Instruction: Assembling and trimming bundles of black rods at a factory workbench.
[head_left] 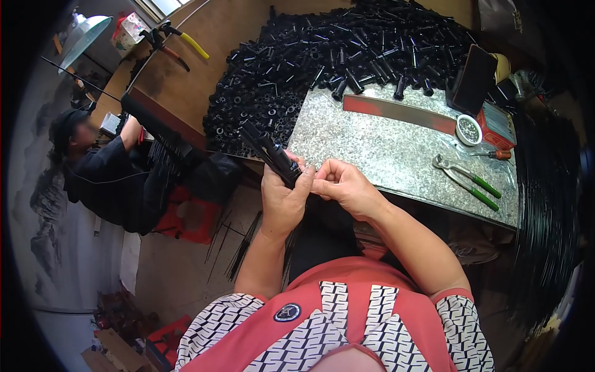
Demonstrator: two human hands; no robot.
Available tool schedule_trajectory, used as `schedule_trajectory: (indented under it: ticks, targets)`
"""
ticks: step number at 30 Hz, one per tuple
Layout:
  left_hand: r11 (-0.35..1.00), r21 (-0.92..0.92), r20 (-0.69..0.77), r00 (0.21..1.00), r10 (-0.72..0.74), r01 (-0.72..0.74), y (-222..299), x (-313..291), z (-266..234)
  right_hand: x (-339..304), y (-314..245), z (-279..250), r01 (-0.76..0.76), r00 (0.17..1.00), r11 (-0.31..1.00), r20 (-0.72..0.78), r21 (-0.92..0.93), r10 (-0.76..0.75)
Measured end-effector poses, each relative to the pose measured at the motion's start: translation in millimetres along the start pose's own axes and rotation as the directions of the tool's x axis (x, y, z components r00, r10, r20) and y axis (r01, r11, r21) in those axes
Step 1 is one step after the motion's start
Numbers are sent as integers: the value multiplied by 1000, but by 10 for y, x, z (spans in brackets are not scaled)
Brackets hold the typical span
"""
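Note:
My left hand (284, 201) is closed round a short bundle of black rods (266, 146), which slants up and to the left past the table's front edge. It looks like part of an umbrella frame. My right hand (344, 186) meets it at the lower end, with thumb and forefinger pinched together close to my left thumb. Whatever lies in that pinch is too small to make out. Beyond my hands, a large heap of black tubular plastic parts (347, 49) covers the back of the speckled tabletop (372, 152).
On the tabletop lie a flat metal bar (400, 113), green-handled pincers (468, 181), a screwdriver (493, 154), a white bowl of small bits (468, 130), a red box (496, 127) and a dark phone-like slab (474, 80). Long black rods (545, 204) hang at right. A co-worker (105, 164) sits at left.

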State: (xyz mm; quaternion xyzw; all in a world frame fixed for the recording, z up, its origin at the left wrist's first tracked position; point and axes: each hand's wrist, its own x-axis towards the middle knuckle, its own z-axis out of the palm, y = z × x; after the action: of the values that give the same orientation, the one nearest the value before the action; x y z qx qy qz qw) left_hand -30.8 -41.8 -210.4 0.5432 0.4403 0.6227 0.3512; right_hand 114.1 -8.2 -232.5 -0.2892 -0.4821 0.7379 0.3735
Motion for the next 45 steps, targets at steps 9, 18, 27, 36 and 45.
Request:
schedule_trajectory:
  ticks: [9,18,27,36,45]
  targets:
    - [999,46,-7,1000,5,-5,82,-58,-3,-31,-18,24,-25,998,999,65,48,22]
    - [980,69,65,981,182,-187,16,-55,114,-139,-86,-11,-54,997,998,57,31,52]
    - [953,-301,127,992,22,18,54,31,138,-991,-728,-819,184,936,438,21,-880,-350]
    - [854,-475,394,919,-9,212,-27,0,419,-1933,-1066,-1747,-424,897,-255,-364,-869,-251]
    - [898,-377,350,932,-88,226,22,-99,573,-1888,-876,-1728,-275,928,-381,-141,-882,-344]
